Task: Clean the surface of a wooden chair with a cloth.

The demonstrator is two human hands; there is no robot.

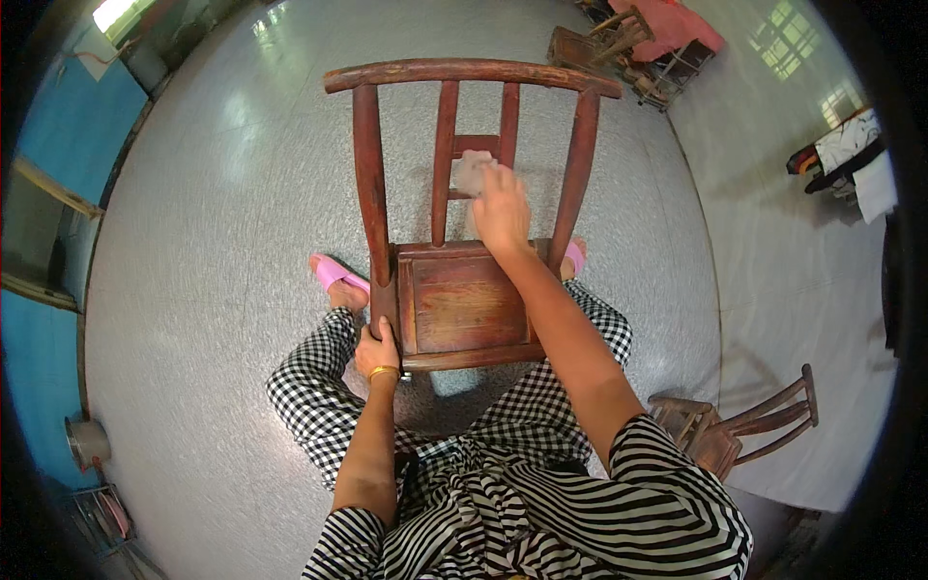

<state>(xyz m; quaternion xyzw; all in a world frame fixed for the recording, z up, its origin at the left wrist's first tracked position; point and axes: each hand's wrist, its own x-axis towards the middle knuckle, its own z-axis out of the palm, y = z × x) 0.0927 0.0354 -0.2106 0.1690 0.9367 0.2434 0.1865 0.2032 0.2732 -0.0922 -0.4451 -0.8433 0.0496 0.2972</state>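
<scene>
A small reddish-brown wooden chair [471, 301] stands between my knees, its seat towards me and its backrest [471, 70] on the far side. My left hand [378, 351] grips the left edge of the seat, thumb on top. In my right hand [502, 210] is a pale cloth [475, 174], bunched under the fingers and slightly blurred. The cloth is against or just before the middle slats of the backrest; contact with the wood cannot be told for certain. My right forearm passes over the seat's right side and hides part of it.
Another wooden chair [714, 438] is at my right by the wall. At the far right are a further chair [576, 51], a pink cloth [670, 29] and a rack [678, 72]. Clothes [848, 156] hang on the right wall. A metal pot [88, 442] sits at the left.
</scene>
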